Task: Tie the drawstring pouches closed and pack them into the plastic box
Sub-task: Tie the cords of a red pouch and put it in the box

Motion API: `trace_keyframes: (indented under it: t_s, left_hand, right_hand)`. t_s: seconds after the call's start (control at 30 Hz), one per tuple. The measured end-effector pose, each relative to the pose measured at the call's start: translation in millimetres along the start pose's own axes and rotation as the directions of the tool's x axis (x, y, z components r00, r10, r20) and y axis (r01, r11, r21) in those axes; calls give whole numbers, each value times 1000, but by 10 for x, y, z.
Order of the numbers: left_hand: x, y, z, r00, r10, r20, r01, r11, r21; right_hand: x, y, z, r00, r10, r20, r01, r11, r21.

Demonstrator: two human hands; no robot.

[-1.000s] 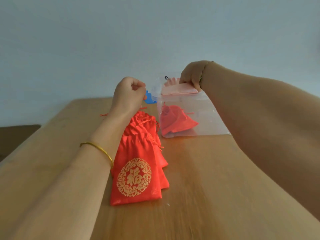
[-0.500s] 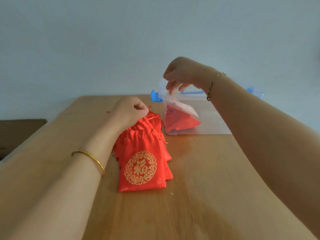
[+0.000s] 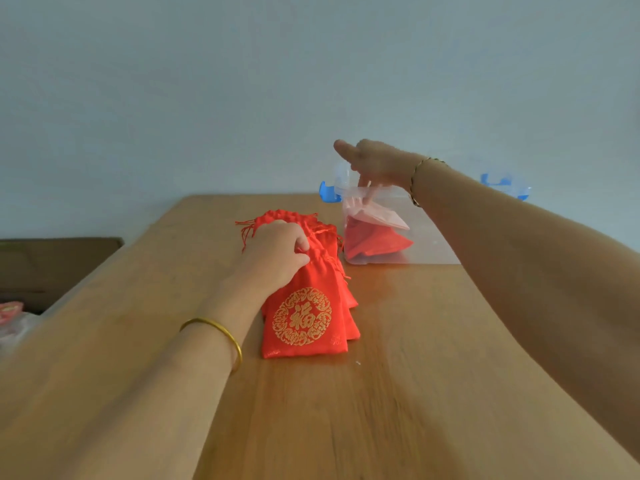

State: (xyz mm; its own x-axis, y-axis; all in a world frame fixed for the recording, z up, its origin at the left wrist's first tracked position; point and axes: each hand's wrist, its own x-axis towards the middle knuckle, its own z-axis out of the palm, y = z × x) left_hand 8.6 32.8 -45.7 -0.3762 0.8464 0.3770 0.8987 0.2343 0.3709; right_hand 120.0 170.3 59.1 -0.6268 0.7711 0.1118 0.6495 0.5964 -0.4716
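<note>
Left hand (image 3: 277,252) presses fingers-down on the necks of the stacked red pouches (image 3: 304,317) at bench (image 3: 433,375) centre. Right hand (image 3: 375,164) hangs spread over the clear plastic box (image 3: 433,244) at one o'clock, fingers dipping past its rim toward a packed pouch (image 3: 374,242). Open bench lies at six o'clock.

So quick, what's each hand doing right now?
Left hand: closed on the top red pouch of the pile.
Right hand: open, fingers dipping into the plastic box, holding nothing.
</note>
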Motion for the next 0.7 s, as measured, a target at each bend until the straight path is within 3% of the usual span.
trace_keyframes:
  t_s: [0.1,0.17,0.23,0.33,0.4,0.53,0.7]
  left_hand:
    - [-24,32,-17,1000,13,-17,-13,1000,7]
    - [-26,46,-28,999,28,-21,-28,1000,5]
    - [-26,87,-72,999,41,-32,-41,999,-22]
    - [-37,223,-169,998,66,-10,-66,991,-112]
    - [-62,343,-205,995,101,-1,-99,975,-200]
    - [-104,498,-126,994,112,-8,-107,923,-370]
    - [-157,509,116,977,85,195,41,824,-565]
  right_hand:
    - [-207,-12,21,934,-91,-345,155,974,165]
    - [-491,2,128,870,-101,-483,269,917,294]
    - [-759,78,335,886,-134,-445,298,898,324]
    - [-1007,267,661,970,-188,-153,227,925,303]
    - [-1046,401,763,976,-208,-68,219,911,349]
    - [-1123,638,649,984,-158,-87,180,825,536]
    - [-1196,988,569,986,-113,-120,164,736,657]
